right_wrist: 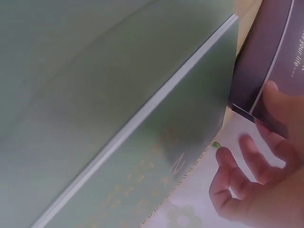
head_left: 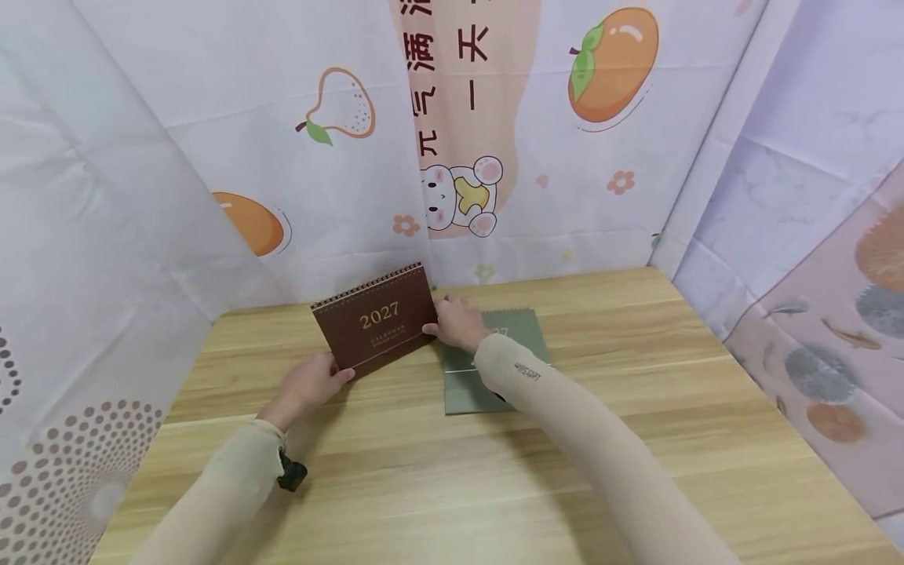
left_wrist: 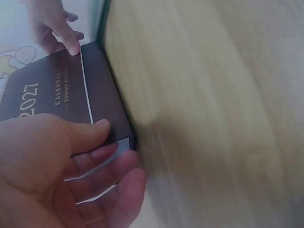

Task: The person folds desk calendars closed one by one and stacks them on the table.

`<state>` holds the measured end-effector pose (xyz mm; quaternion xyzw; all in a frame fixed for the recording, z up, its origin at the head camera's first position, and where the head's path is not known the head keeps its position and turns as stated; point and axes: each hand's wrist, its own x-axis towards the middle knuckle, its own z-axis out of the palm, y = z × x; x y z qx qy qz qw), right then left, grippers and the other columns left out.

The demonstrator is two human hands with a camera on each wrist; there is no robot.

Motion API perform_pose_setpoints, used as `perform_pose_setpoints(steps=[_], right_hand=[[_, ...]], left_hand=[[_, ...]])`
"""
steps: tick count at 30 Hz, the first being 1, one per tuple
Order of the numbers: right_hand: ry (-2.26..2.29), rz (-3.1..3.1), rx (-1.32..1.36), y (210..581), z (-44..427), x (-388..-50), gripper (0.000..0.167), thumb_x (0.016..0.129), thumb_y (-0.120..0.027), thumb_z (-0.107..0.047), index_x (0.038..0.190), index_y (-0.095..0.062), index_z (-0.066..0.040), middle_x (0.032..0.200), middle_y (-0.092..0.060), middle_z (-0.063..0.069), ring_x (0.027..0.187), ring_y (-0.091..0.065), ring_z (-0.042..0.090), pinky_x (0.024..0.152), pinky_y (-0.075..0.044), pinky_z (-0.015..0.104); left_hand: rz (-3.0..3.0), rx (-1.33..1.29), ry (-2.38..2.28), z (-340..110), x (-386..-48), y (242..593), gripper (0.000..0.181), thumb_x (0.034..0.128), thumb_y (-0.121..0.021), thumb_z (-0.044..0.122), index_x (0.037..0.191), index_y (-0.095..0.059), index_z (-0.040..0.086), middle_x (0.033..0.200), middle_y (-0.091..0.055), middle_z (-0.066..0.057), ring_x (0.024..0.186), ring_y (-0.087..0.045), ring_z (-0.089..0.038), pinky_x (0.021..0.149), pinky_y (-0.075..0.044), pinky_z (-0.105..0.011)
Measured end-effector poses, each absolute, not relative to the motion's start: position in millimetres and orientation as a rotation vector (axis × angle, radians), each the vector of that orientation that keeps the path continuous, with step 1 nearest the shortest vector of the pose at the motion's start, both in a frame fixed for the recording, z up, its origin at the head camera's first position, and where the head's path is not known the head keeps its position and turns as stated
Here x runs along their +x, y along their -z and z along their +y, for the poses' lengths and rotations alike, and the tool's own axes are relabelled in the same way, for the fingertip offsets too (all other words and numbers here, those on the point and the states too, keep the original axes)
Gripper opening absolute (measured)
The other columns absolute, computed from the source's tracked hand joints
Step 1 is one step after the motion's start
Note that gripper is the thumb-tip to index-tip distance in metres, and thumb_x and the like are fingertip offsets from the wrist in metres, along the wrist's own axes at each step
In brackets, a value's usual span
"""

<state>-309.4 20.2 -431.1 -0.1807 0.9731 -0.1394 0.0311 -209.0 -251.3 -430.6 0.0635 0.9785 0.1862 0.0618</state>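
Observation:
A dark brown desk calendar [head_left: 377, 318] marked 2027, spiral-bound along its top, stands tilted near the back of the table. My left hand [head_left: 311, 386] pinches its lower left corner, with the thumb [left_wrist: 97, 133] on the cover and the other fingers behind. At the right edge my right hand [head_left: 461, 322] grips it, thumb [right_wrist: 273, 97] on the front. Under my right forearm a green calendar [head_left: 476, 392] lies on the table, partly hidden by the sleeve; its spiral edge [right_wrist: 190, 172] shows in the right wrist view.
The wood-grain table [head_left: 424, 486] meets a printed cloth backdrop [head_left: 339, 196] just behind the calendars. Cloth also hangs on the left [head_left: 92, 235] and right [head_left: 798, 235] sides. A black wrist strap piece [head_left: 292, 472] sits at my left cuff.

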Motion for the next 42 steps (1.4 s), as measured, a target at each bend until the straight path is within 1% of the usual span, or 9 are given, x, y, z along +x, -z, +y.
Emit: perform_pose_setpoints(steps=[5,10,15,19,24,26,32,39,42], right_hand=[[0.572,3.003,-0.633,422.8,24.6,-311.1,0.055,0.096,-0.068,-0.049,0.131,-0.062,-0.007,0.133,-0.053,0.013,0.115,-0.057,0.03,0.089,-0.053,0.05],[0.669,2.955,-0.752,403.6,34.8,-307.2,0.057,0.096,-0.069,-0.045,0.132,-0.061,-0.001,0.135,-0.05,0.016,0.114,-0.057,0.029,0.095,-0.05,0.043],[0.755,2.874,-0.852,376.8,54.1,-299.1,0.039,0.097,-0.07,-0.04,0.111,-0.064,-0.004,0.132,-0.048,0.017,0.113,-0.054,0.028,0.096,-0.048,0.042],[0.832,2.833,-0.932,361.8,74.9,-293.2,0.028,0.096,-0.072,-0.034,0.095,-0.063,-0.008,0.126,-0.053,0.018,0.116,-0.052,0.031,0.099,-0.045,0.044],[0.887,2.833,-1.02,351.3,106.6,-284.2,0.026,0.092,-0.078,-0.029,0.086,-0.061,-0.01,0.109,-0.061,0.014,0.1,-0.056,0.029,0.089,-0.046,0.043],[0.92,2.814,-1.048,348.4,119.2,-280.2,0.026,0.091,-0.079,-0.027,0.085,-0.061,-0.01,0.103,-0.063,0.012,0.095,-0.055,0.028,0.085,-0.045,0.042],[1.038,2.691,-1.006,343.6,151.5,-270.0,0.017,0.092,-0.078,-0.026,0.091,-0.067,-0.012,0.106,-0.066,0.005,0.098,-0.053,0.024,0.08,-0.045,0.039],[1.15,2.571,-0.893,348.0,182.5,-260.3,0.015,0.093,-0.077,-0.022,0.101,-0.07,-0.012,0.118,-0.066,0.005,0.11,-0.055,0.023,0.095,-0.051,0.05],[1.2,2.531,-0.858,349.6,190.2,-255.9,0.015,0.093,-0.077,-0.02,0.101,-0.07,-0.009,0.115,-0.067,0.006,0.112,-0.057,0.025,0.098,-0.051,0.049]], left_hand=[[2.98,0.208,-0.63,-257.1,-207.3,420.5,0.03,0.0997,-0.065,0.029,0.081,-0.064,0.006,0.062,-0.055,-0.002,0.053,-0.048,-0.017,0.049,-0.038,-0.033],[3.005,0.261,-0.711,-259.7,-203.9,402.0,0.026,0.098,-0.068,0.029,0.085,-0.068,0.006,0.071,-0.063,-0.003,0.059,-0.051,-0.017,0.053,-0.04,-0.033],[2.992,0.31,-0.822,-255.0,-200.6,384.6,0.025,0.0972,-0.07,0.029,0.085,-0.069,0.008,0.079,-0.068,-0.005,0.065,-0.055,-0.018,0.057,-0.043,-0.034],[2.953,0.355,-0.873,-246.3,-198.2,374.8,0.025,0.0972,-0.07,0.034,0.087,-0.071,0.011,0.084,-0.07,-0.002,0.073,-0.061,-0.017,0.06,-0.047,-0.034],[2.844,0.406,-0.972,-230.7,-194.1,365.4,0.028,0.0967,-0.07,0.038,0.084,-0.07,0.013,0.082,-0.068,-0.002,0.074,-0.063,-0.02,0.06,-0.048,-0.034],[2.802,0.436,-1.014,-223.9,-193.3,363.1,0.029,0.0967,-0.07,0.038,0.082,-0.068,0.014,0.08,-0.067,-0.004,0.072,-0.061,-0.021,0.059,-0.047,-0.034],[2.715,0.579,-1.112,-206.8,-195.4,357.9,0.027,0.0968,-0.071,0.036,0.081,-0.066,0.015,0.077,-0.064,-0.002,0.064,-0.054,-0.016,0.055,-0.044,-0.031],[2.651,0.718,-1.134,-187.4,-200.5,352.0,0.026,0.0977,-0.07,0.034,0.082,-0.065,0.014,0.076,-0.062,-0.001,0.061,-0.051,-0.015,0.054,-0.042,-0.029],[2.62,0.749,-1.15,-181.6,-201.6,351.5,0.027,0.098,-0.07,0.032,0.085,-0.066,0.01,0.076,-0.062,-0.002,0.062,-0.051,-0.015,0.055,-0.042,-0.029]])
